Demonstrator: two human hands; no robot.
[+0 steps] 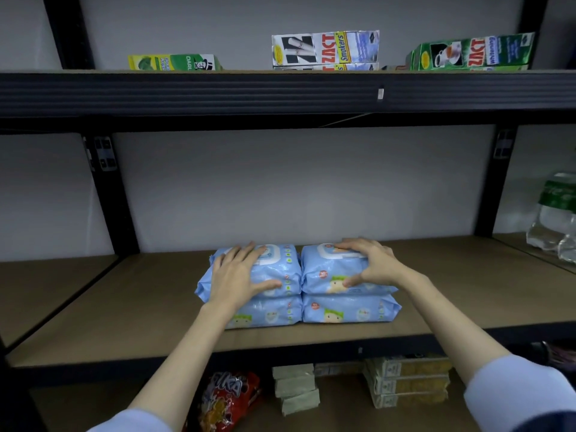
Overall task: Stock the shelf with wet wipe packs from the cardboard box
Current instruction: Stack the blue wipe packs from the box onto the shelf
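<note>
Light blue wet wipe packs stand in two stacks of two on the wooden middle shelf [140, 310]. My left hand [238, 271] rests flat on the upper left pack [280, 266], fingers spread, thumb on its front face. My right hand [369, 261] arches over the upper right pack [324, 275], fingers on its top and thumb against its front. Beneath them lie the lower left pack [268, 314] and the lower right pack [349, 310]. The cardboard box is out of view.
Toothpaste cartons [325, 49] sit on the top shelf above a black beam [280, 92]. A clear bag with a green label [554, 213] stands at the far right. Below are a red snack bag [229, 400] and stacked boxes [408, 381]. Black uprights [115, 194] flank the bay.
</note>
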